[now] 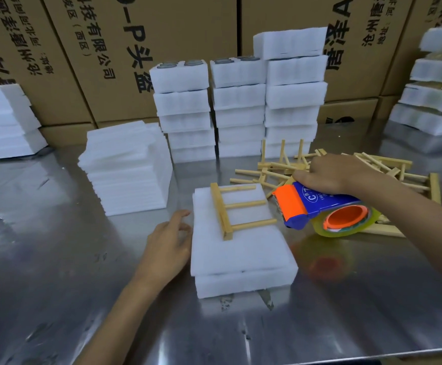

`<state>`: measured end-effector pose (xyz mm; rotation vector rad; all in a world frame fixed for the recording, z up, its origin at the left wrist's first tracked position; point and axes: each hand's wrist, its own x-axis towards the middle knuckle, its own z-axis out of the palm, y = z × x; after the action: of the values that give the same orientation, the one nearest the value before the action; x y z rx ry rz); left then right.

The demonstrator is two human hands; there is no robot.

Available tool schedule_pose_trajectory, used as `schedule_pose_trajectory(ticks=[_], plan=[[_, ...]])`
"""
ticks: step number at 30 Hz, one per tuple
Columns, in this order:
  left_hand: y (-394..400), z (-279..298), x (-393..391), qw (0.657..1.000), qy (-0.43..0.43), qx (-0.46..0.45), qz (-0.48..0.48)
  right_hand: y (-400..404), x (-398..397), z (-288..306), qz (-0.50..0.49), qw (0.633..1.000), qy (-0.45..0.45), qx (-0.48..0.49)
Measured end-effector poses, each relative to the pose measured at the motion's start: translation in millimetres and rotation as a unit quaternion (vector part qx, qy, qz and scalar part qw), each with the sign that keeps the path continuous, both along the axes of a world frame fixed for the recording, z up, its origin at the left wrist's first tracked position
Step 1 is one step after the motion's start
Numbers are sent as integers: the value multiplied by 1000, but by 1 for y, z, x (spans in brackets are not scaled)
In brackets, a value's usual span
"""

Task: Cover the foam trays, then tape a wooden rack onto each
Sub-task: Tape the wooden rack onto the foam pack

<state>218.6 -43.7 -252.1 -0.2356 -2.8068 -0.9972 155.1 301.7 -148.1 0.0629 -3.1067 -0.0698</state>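
Right hand (327,172) grips tape dispenser (319,206) beside rack (237,206) on covered tray (243,259)

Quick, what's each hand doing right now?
Left hand: open, resting beside the covered foam tray.
Right hand: gripping the tape dispenser.

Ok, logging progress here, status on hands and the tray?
Right hand grips tape dispenser, beside wooden rack. Left hand open at covered foam tray. Rack on top, no tape visible. Nothing blocking.

A wooden rack (237,209) lies on the covered foam tray (243,262); 3 tray stacks (238,106) stand behind, loose racks (372,169) right.
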Motion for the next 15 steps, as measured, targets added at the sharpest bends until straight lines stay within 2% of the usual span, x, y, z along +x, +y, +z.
schedule_pose_trajectory(ticks=[3,6,9,13,15], plan=[[-5,4,-2,994,51,-98,25,4,1,1,1,1000,10,9],[-11,10,-9,990,35,-123,57,12,3,4,-4,1000,15,3],[-15,19,-10,975,9,-209,74,16,4,5,-8,1000,7,-14],[-18,38,-10,926,6,-355,129,16,4,5,-4,1000,6,-14],[-15,51,-15,927,-4,-355,117,16,4,5,-4,1000,3,-21]])
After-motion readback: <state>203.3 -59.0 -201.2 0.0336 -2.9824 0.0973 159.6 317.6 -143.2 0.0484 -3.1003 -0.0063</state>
